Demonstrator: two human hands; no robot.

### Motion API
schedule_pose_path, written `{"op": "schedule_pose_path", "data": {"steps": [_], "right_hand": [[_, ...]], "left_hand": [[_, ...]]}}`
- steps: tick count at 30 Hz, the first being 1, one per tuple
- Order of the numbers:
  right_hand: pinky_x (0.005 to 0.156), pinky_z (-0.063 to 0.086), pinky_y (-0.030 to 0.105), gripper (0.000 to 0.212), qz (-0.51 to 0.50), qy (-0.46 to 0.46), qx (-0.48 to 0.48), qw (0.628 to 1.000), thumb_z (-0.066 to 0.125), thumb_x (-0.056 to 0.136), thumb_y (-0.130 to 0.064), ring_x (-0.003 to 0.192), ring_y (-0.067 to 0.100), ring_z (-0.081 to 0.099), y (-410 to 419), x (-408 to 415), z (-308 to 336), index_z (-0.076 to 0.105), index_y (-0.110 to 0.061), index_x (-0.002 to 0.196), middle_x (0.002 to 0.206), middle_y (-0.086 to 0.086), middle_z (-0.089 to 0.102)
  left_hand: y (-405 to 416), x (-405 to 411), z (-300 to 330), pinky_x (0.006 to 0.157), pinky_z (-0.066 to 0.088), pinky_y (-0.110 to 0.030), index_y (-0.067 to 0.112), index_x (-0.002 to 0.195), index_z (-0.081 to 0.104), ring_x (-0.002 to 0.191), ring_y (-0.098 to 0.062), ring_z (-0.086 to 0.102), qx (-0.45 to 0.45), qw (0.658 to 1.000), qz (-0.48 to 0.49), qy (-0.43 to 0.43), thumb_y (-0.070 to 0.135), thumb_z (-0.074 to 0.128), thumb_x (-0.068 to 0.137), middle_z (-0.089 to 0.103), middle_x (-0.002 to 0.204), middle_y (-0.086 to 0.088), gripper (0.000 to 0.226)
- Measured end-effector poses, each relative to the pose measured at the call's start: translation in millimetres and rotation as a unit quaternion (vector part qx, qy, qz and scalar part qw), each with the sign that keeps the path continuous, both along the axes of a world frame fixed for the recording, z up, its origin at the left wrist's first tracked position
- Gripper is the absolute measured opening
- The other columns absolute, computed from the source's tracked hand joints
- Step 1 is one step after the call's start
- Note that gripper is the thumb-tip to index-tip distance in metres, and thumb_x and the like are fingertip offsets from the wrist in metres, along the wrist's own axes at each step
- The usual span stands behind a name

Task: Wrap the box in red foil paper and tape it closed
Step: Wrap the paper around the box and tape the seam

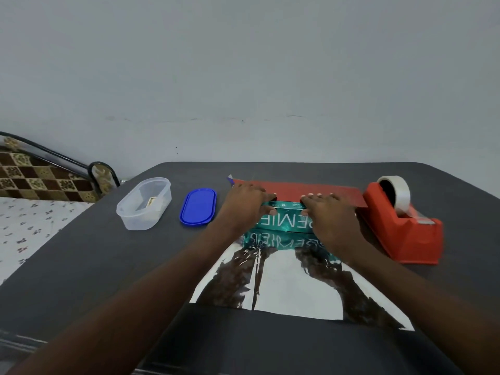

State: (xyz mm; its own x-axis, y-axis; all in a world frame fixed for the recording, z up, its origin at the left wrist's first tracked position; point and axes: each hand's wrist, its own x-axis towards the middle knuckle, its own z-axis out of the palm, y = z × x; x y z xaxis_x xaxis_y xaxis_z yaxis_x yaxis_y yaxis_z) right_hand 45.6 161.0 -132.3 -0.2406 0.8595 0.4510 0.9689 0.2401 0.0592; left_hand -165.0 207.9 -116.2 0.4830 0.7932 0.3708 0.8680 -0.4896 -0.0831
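While both hands [286, 209] press foil [297, 192] onto the box [286, 221] — tub [143, 204] lidless.

A clear oval plastic container [144, 203] stands open on the dark grey bench [81, 266], with its blue oval plastic lid [198, 206] lying flat just beside it. Beyond the bench's left edge is a bed with a floral white sheet [27, 231] and a brown checkered blanket [40, 180].
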Motion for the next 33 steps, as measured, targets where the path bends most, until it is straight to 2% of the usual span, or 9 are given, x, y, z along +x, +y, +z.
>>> {"op": "schedule_pose_path", "data": {"steps": [8,11,13,16,20,23,26,30,33], "right_hand": [[0.102,0.045,0.047,0.036,0.053,0.030,0.084,0.995,0.068,0.083,-0.013,0.107,0.033,0.069,-11.4,2.5,-12.3,0.071,-0.005,0.118,0.117,0.013,0.073],[0.099,0.048,0.047,0.041,0.058,0.036,0.111,0.991,0.085,0.067,-0.007,0.094,0.032,0.072,-15.4,2.3,-14.2,0.075,-0.005,0.107,0.104,0.012,0.076],[0.097,0.050,0.048,0.039,0.066,0.044,0.136,0.987,0.088,0.061,-0.004,0.086,0.032,0.073,-16.9,2.4,-14.3,0.076,-0.005,0.099,0.095,0.013,0.077],[0.095,0.051,0.047,0.031,0.062,0.042,0.160,0.984,0.088,0.065,-0.009,0.082,0.032,0.073,-18.1,2.4,-15.4,0.076,-0.006,0.093,0.089,0.013,0.077],[0.091,0.051,0.046,0.020,0.061,0.052,0.185,0.979,0.082,0.073,-0.015,0.080,0.033,0.071,-21.8,2.3,-17.8,0.074,-0.006,0.089,0.086,0.013,0.077],[0.087,0.051,0.044,0.014,0.073,0.063,0.206,0.974,0.079,0.074,-0.009,0.076,0.032,0.069,-24.7,1.2,-17.9,0.071,-0.006,0.086,0.081,0.011,0.075],[0.083,0.051,0.041,0.019,0.076,0.065,0.230,0.968,0.080,0.072,0.001,0.072,0.030,0.067,-26.6,-0.2,-19.9,0.070,-0.006,0.086,0.078,0.010,0.072],[0.081,0.038,0.037,0.019,0.079,0.061,0.258,0.961,0.079,0.076,0.002,0.072,0.029,0.063,-26.5,0.2,-24.7,0.068,-0.007,0.088,0.078,0.008,0.070],[0.080,0.037,0.036,0.020,0.083,0.054,0.256,0.962,0.079,0.078,0.002,0.074,0.029,0.060,-24.6,1.3,-29.4,0.067,-0.008,0.090,0.080,0.007,0.068]], "left_hand": [[-21.9,-15.0,-11.1,0.081,0.045,-0.033,0.022,0.125,0.068,0.104,-0.022,0.063,0.076,0.994,-0.029,-0.073,0.030,0.060,0.097,0.071,0.116,0.001,0.031],[-27.3,-13.9,-12.8,0.078,0.046,-0.033,0.021,0.120,0.071,0.097,-0.023,0.065,0.099,0.992,-0.021,-0.076,0.027,0.064,0.094,0.074,0.109,0.000,0.027],[-30.0,-12.0,-14.6,0.074,0.048,-0.035,0.021,0.111,0.075,0.088,-0.024,0.067,0.114,0.991,-0.015,-0.072,0.025,0.069,0.090,0.075,0.098,0.000,0.023],[-32.6,-10.8,-18.5,0.066,0.050,-0.034,0.020,0.095,0.078,0.073,-0.023,0.065,0.143,0.986,-0.018,-0.084,0.021,0.078,0.080,0.073,0.081,0.001,0.015],[-38.4,-9.5,-20.8,0.065,0.050,-0.032,0.020,0.090,0.077,0.073,-0.019,0.065,0.168,0.981,-0.028,-0.092,0.024,0.082,0.076,0.072,0.076,0.002,0.016],[-40.5,-8.6,-23.4,0.067,0.050,-0.032,0.019,0.088,0.077,0.075,-0.019,0.065,0.182,0.978,-0.030,-0.092,0.023,0.082,0.076,0.071,0.076,0.002,0.014],[-41.1,-8.8,-24.8,0.064,0.048,-0.031,0.018,0.083,0.075,0.071,-0.019,0.063,0.191,0.977,-0.030,-0.094,0.020,0.084,0.074,0.067,0.072,0.002,0.013],[-45.7,-8.8,-27.1,0.064,0.048,-0.030,0.017,0.082,0.074,0.069,-0.019,0.061,0.206,0.974,-0.029,-0.093,0.015,0.087,0.071,0.067,0.072,0.002,0.017],[-47.2,-9.5,-30.5,0.063,0.048,-0.031,0.016,0.082,0.072,0.070,-0.020,0.060,0.220,0.970,-0.029,-0.095,0.013,0.086,0.071,0.065,0.073,0.001,0.018]]}}
